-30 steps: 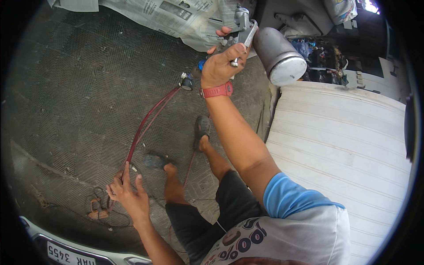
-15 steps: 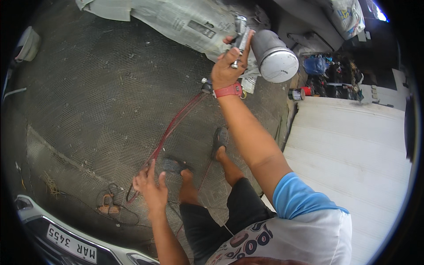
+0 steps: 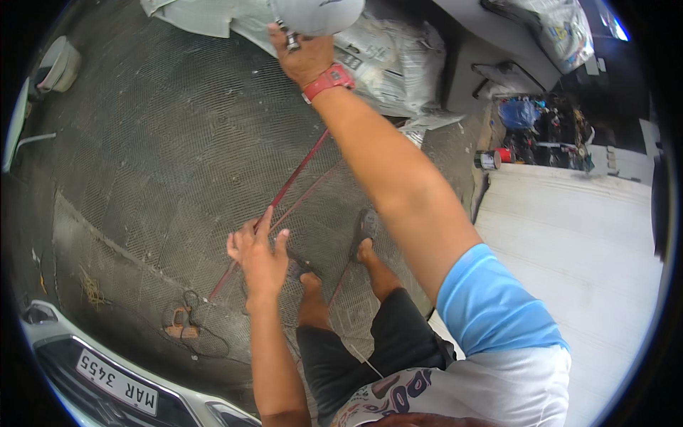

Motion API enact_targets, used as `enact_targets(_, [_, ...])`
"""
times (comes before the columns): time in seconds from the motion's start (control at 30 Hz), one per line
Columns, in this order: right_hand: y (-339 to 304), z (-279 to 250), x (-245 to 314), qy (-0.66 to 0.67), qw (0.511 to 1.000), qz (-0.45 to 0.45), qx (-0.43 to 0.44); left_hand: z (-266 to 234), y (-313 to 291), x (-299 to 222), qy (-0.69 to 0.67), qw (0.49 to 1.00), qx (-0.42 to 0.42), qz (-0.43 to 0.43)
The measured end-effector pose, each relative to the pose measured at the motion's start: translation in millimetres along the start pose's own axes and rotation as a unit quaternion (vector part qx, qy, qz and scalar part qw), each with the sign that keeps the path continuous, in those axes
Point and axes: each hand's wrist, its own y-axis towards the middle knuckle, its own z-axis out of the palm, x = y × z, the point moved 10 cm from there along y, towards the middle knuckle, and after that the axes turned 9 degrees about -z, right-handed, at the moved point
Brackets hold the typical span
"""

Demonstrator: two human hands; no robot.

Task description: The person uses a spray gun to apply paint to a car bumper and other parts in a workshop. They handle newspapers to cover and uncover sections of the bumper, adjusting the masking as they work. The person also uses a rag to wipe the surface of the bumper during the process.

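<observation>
At the upper middle, my right hand [image 3: 307, 58], with a red watch at its wrist, is closed round a metal spray gun [image 3: 292, 40]. The gun's large pale grey cup [image 3: 320, 16] sits just beyond my fingers and is cut off by the top edge. A thin red hose [image 3: 302, 167] slants down from below my right wrist to my left hand [image 3: 257, 249]. My left fingers lie loosely about the hose, index finger along it and thumb apart. Part of the hose is hidden behind this hand.
Plastic and paper sheeting [image 3: 384, 64] lies along the top. A car front [image 3: 128, 377] stands at lower left, near an orange-brown object [image 3: 181, 329] with a dark cord. A white bucket [image 3: 60, 64] is at far left; a white panel [image 3: 562, 249] fills the right.
My right hand has swung left and farther away with the spray gun, whose cup has moved to the top edge. My left hand has risen slightly, and the hose now runs straighter.
</observation>
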Motion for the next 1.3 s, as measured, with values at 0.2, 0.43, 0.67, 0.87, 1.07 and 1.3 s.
enact_targets(0.2, [-61,-91,7,-0.075,0.99,0.074,-0.088,23,-32,56,0.027,0.998,0.034,-0.048])
enact_targets(0.43, [-173,-251,-4,0.025,0.906,0.369,-0.207,30,-110,152,0.109,0.986,-0.015,-0.125])
enact_targets(0.67, [-163,-370,-40,0.104,0.866,0.453,-0.182,30,-159,105,0.165,0.986,-0.019,-0.03])
enact_targets(0.87, [-154,-495,-134,0.024,0.846,0.483,-0.225,69,-176,15,0.146,0.989,0.023,0.013])
enact_targets(1.07, [-158,-511,-156,0.078,0.842,0.472,-0.249,91,-190,-23,0.147,0.987,-0.005,-0.059])
enact_targets(1.3, [-179,-459,-158,0.271,0.856,0.401,-0.184,135,-207,-59,0.164,0.985,0.027,-0.047])
